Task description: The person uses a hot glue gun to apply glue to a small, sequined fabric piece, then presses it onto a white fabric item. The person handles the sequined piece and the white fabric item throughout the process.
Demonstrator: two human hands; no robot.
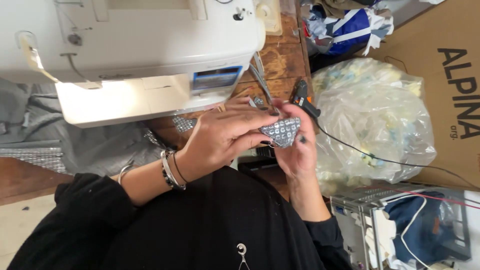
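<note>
1. My left hand and right hand both pinch a small silver sequined fabric piece, held up in front of my chest.
2. Beyond it, a white sewing machine sits on a worn wooden table.
3. A black glue gun lies at the table edge.
4. To the right, a clear plastic bag leans against a cardboard box.

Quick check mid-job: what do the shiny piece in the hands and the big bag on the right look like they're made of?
Small piece: looks like fabric faced with silver sequins or studs; a grid of glinting dots shows. Both the left hand and right hand pinch it. Bag: thin clear plastic film, wrinkled, glossy, with pale contents showing through.
</note>
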